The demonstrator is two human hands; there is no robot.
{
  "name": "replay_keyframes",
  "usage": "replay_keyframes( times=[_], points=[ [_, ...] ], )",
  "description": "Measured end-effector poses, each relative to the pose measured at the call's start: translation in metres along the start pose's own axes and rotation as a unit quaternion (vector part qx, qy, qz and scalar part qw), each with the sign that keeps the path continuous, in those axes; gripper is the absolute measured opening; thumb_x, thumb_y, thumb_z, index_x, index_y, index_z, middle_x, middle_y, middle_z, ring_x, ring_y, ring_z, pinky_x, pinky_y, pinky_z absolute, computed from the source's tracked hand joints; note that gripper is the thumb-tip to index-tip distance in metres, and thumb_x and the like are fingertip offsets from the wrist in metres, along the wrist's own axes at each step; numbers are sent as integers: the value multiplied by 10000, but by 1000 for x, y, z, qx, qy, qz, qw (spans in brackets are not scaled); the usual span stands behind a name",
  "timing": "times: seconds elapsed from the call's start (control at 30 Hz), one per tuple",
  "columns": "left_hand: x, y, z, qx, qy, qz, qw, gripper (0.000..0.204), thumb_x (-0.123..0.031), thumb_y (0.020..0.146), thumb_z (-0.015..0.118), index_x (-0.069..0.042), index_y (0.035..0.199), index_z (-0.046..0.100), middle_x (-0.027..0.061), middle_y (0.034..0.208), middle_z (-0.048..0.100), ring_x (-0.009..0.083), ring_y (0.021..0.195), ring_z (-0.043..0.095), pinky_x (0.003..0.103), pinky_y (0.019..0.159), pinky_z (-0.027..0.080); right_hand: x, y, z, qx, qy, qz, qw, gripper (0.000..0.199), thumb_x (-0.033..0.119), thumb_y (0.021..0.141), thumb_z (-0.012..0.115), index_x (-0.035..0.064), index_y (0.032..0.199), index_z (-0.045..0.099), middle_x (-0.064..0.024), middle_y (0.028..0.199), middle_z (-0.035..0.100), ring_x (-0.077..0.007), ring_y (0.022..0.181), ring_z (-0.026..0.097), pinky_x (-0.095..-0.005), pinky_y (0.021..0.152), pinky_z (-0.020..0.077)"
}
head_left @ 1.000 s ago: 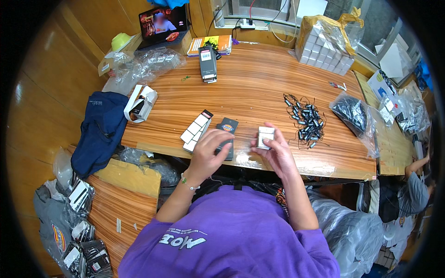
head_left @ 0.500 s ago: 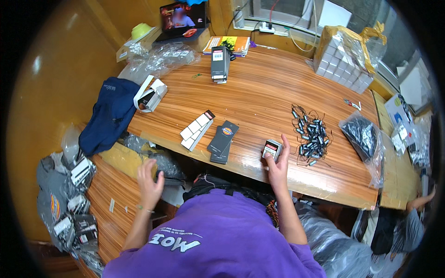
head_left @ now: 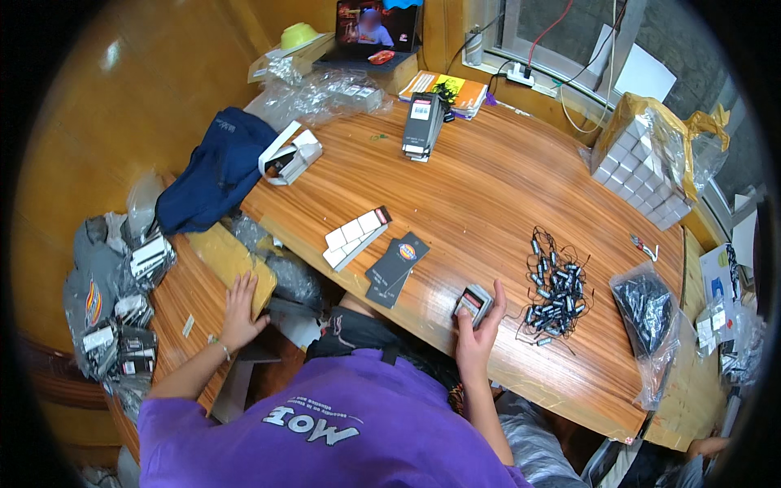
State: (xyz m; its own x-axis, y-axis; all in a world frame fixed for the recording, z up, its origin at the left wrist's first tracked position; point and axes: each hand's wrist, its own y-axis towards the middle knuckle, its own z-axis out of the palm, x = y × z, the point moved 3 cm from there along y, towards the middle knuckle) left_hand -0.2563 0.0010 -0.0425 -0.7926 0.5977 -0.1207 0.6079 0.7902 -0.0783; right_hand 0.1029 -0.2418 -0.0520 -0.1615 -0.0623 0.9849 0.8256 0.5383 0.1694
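My right hand (head_left: pixel 477 329) is at the front edge of the wooden table. Its thumb presses on a small stack of labelled tags (head_left: pixel 472 298), with the fingers along the stack's right side. To the left lie dark grey hang tags (head_left: pixel 398 270), fanned over each other, and beside them a strip of white labelled tags (head_left: pixel 356 237). My left hand (head_left: pixel 242 315) is open and palm down, fingers spread, at the tan taped edge (head_left: pixel 224 259) of the side table. It holds nothing.
A tangle of black cords with small tubes (head_left: pixel 556 297) lies right of my right hand. Beyond are a bagged black bundle (head_left: pixel 643 313), small pliers (head_left: pixel 645 247) and wrapped white boxes (head_left: pixel 643 171). A tall tag stack (head_left: pixel 421 126), blue cloth bag (head_left: pixel 215 171) and laptop (head_left: pixel 376 32) stand farther back.
The view has shifted and turned. My left hand has moved left and down to the side table's edge. My right hand keeps its thumb on the small stack.
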Motion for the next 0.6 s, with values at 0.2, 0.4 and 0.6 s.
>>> replay_keyframes(
  times=[0.2,0.4,0.6],
  points=[
    [1,1,7,-11,12,-22,1000,861,-148,692,673,-37,1420,227,163,1490,189,376,1391,109,548,1103,80,-23,-7,1,48,-18,19,999,654,-10,828,511,20,1406,206,-119,1299,352,-201,1129,433,-325,988,342],
    [-2,9,9,16,18,-45,999,835,-113,685,638,-13,1410,236,189,1483,185,392,1392,91,547,1106,58,-31,-21,0,26,-14,47,998,585,96,859,583,-22,1351,289,-173,1243,425,-243,1126,468,-361,983,362],
    [24,0,24,30,28,0,999,780,-148,683,571,19,1383,269,228,1462,217,451,1373,110,603,1083,57,-45,-21,0,-171,207,417,868,480,94,815,649,3,1231,429,-148,1044,537,-253,990,549,-351,890,432]
  ],
)
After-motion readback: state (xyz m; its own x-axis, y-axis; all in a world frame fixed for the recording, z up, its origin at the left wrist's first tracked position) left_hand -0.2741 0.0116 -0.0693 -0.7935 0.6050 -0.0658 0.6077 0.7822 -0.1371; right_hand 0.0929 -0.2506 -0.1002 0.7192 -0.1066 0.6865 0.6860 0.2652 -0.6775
